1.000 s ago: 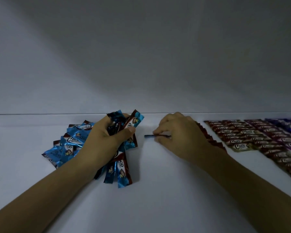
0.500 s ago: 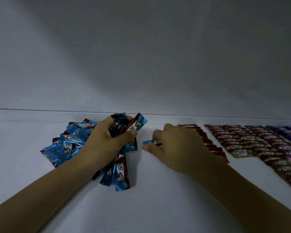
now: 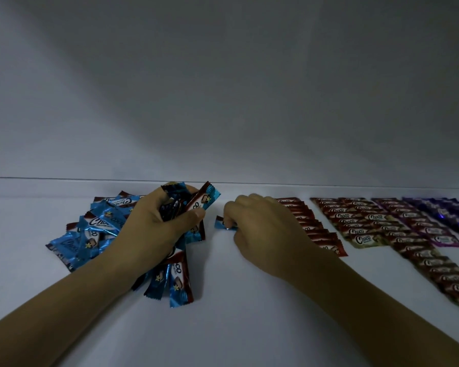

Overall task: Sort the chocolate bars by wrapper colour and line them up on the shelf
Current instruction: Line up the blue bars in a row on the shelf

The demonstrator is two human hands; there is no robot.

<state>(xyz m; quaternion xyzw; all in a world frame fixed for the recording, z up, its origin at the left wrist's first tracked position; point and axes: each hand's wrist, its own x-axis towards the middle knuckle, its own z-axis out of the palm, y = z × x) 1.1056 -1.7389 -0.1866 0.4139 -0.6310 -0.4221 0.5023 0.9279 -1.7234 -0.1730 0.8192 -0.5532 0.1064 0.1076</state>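
Right hand (image 3: 265,226) shifted left | pinches 1 blue bar (image 3: 220,225) | left hand (image 3: 157,229) grips bunch (image 3: 176,283)

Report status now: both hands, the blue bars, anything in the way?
Left hand grips a bunch of blue bars. Right hand pinches one blue bar on the shelf, beside the red row. Nothing seen in the way.

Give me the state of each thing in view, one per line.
Left hand: grips a fanned bunch of blue bars.
Right hand: fingers pinch a single blue bar low over the shelf.
Blue pile: loose, unsorted, behind the left hand.
Red row: lined up, overlapping, beside the right hand.
Purple row: lined up, far right.
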